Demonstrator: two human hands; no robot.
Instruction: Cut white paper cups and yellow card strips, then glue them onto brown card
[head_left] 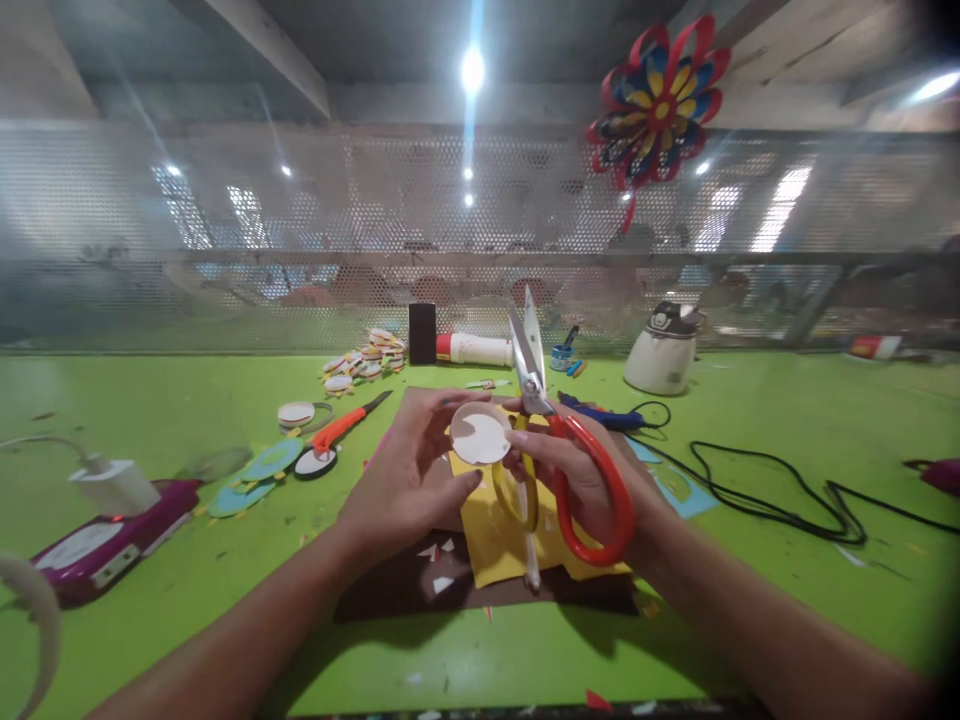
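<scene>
Spread across the bench (787, 400)
Runs from power strip (120, 560) left to cord (844, 540) right, with disc (480, 440) and scissors (533, 390) over paper (484, 535) between, bottle (480, 350) behind.

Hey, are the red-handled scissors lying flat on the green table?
No, the right hand holds the red-handled scissors above the green table, blades pointing upward.

Yellow paper (484, 535): partly hidden behind scissors (534, 393). Purple item (943, 476), right: cut off. White loop (46, 620), near left: cut off. Scene beyond far mesh (375, 225): blurred.
</scene>
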